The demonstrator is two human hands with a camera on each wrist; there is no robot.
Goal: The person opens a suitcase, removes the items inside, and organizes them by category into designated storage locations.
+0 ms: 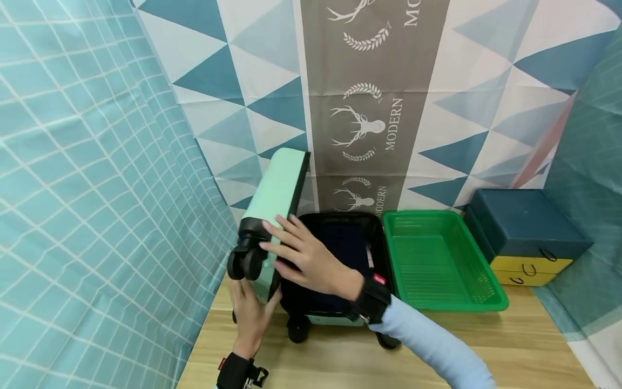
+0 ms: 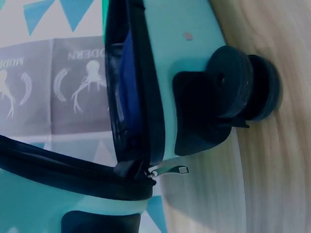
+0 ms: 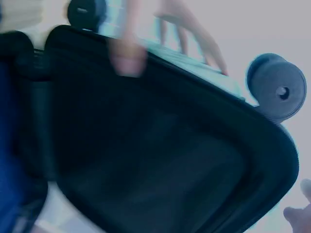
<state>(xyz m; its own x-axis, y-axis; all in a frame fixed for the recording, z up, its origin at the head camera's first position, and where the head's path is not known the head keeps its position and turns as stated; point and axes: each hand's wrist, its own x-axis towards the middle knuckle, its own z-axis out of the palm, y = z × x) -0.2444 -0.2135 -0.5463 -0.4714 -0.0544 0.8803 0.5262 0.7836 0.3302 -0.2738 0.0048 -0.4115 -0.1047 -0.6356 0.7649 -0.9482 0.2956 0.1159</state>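
A mint-green suitcase stands unzipped on the wooden surface, its lid [image 1: 278,186] tilted up at the left of the black-lined base [image 1: 335,320]. Between the lid's two wheels, my left hand [image 1: 251,313] grips the edge, thumb inside and fingers along the outer shell, as the right wrist view shows. My right hand [image 1: 311,262] lies over the lid's side beside the upper wheel [image 1: 248,262], fingers extended and spread. Dark blue cloth [image 1: 342,248] lies inside the base, partly hidden behind my right hand. A zipper pull [image 2: 172,170] hangs at the corner where the halves meet.
A green plastic basket [image 1: 403,259] sits right of the suitcase. Beyond it stands a dark blue box [image 1: 529,216] on yellow drawers [image 1: 529,265]. Patterned cloth [image 1: 272,97] hangs behind, and a teal grid curtain [image 1: 97,189] borders the left.
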